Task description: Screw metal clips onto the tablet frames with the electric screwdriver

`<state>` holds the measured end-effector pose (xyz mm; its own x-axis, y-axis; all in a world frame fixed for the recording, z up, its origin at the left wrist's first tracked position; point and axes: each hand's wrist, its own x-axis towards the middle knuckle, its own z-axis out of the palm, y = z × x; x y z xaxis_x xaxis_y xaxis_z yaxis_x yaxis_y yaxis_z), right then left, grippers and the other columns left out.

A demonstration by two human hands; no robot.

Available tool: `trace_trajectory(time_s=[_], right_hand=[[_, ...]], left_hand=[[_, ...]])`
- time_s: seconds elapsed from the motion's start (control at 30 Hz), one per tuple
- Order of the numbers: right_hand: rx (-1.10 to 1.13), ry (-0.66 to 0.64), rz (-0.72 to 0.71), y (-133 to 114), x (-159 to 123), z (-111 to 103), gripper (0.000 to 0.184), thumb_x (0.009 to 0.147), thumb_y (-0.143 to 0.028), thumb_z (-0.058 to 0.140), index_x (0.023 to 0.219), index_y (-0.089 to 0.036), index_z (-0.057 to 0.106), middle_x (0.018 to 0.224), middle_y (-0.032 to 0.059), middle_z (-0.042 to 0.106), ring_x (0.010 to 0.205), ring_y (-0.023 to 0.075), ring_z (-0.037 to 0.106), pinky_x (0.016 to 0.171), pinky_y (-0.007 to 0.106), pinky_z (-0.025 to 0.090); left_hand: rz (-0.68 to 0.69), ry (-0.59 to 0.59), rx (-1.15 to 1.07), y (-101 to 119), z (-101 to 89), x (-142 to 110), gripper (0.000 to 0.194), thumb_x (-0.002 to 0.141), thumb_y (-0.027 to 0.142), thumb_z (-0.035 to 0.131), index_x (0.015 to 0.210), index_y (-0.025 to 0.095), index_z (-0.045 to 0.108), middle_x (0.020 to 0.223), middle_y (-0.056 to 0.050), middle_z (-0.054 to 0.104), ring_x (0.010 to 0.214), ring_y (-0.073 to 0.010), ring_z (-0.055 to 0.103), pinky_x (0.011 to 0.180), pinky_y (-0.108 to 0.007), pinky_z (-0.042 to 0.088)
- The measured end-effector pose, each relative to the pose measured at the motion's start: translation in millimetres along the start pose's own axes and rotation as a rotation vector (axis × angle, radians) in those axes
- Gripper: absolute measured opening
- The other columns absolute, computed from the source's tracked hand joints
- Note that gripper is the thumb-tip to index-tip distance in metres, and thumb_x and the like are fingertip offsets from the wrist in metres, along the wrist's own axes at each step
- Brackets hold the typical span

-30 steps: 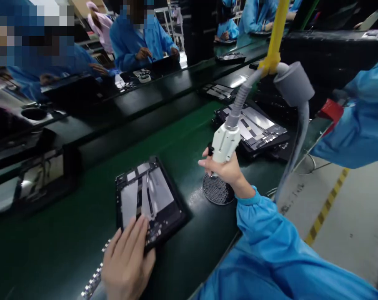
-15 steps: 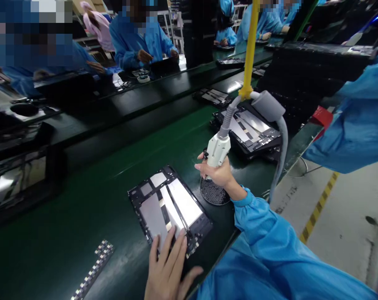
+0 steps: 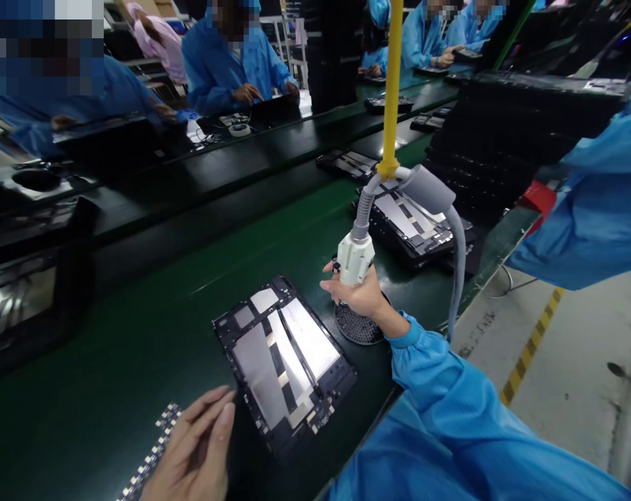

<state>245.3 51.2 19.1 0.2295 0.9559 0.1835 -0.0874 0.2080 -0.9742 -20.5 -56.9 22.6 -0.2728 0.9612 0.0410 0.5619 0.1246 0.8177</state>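
An open tablet chassis [image 3: 284,362] with silver panels and dark strips lies on the green conveyor belt [image 3: 153,306]. My right hand [image 3: 360,296] is closed round a white powered screwdriver [image 3: 354,259], held upright over a round black screw tray [image 3: 357,325] just right of the tablet. A grey hose [image 3: 453,243] and a yellow cord [image 3: 392,83] run up from the tool. My left hand [image 3: 197,449] lies flat with fingers stretched out beside the tablet's near left corner, over a strip of small parts [image 3: 151,459]. It holds nothing.
A second opened tablet [image 3: 409,226] lies further along the belt, behind the tool. Black trays [image 3: 503,139] are stacked at the right. A co-worker's blue sleeve [image 3: 591,216] reaches in from the right. Several people in blue coats work across the line.
My left hand pulled the tablet rightward towards the screw tray, then let go and moved back to the left onto the parts strip. My right hand stays on the screwdriver.
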Motion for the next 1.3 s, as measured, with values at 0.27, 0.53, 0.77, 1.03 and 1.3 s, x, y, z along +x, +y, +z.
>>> trace_trajectory(time_s=[0.27,0.53,0.77,1.03,1.3], right_hand=[[-0.026,0.077,-0.162,-31,-9,1,0.024,0.067,-0.020,0.077,0.088,-0.021,0.066,0.047,-0.0073,0.058,0.039,0.0114,0.052,0.046,0.029,0.047],[0.111,-0.142,-0.170,-55,-24,46,0.026,0.073,-0.018,0.075,0.095,-0.023,0.063,0.047,-0.0083,0.056,0.038,0.0122,0.052,0.046,0.030,0.049],[0.139,-0.359,-0.094,-54,-32,102,0.030,0.075,-0.025,0.074,0.100,-0.021,0.057,0.050,-0.0083,0.056,0.041,0.0116,0.054,0.044,0.028,0.047],[0.101,-0.432,-0.018,-41,-36,157,0.025,0.069,-0.023,0.073,0.090,-0.021,0.060,0.052,-0.0070,0.054,0.046,0.0127,0.055,0.056,0.034,0.054],[0.056,-0.477,0.033,-21,-36,171,0.026,0.068,-0.024,0.073,0.090,-0.022,0.061,0.053,-0.0059,0.055,0.051,0.0142,0.055,0.060,0.035,0.053]], left_hand=[[-0.601,-0.101,-0.799,-22,0.4,22,0.052,0.036,0.040,0.094,0.075,0.014,0.072,0.066,-0.002,0.069,0.056,-0.0105,0.063,0.054,-0.019,0.053],[-0.461,-0.217,-0.693,-24,-2.6,36,0.048,0.049,0.047,0.088,0.076,0.012,0.070,0.062,-0.004,0.070,0.059,-0.0137,0.067,0.057,-0.021,0.054],[-0.079,-0.191,-0.333,-29,14.0,57,0.024,0.072,0.040,0.069,0.076,0.016,0.070,0.064,-0.004,0.069,0.061,-0.0157,0.064,0.050,-0.023,0.046],[0.092,-0.124,-0.277,-29,22.2,67,0.014,0.075,0.026,0.060,0.073,0.017,0.070,0.069,-0.002,0.068,0.064,-0.0146,0.058,0.061,-0.026,0.044],[-0.074,-0.226,-0.485,-32,21.3,76,0.017,0.065,0.023,0.071,0.078,0.015,0.066,0.062,-0.001,0.063,0.057,-0.0130,0.058,0.048,-0.021,0.043]])
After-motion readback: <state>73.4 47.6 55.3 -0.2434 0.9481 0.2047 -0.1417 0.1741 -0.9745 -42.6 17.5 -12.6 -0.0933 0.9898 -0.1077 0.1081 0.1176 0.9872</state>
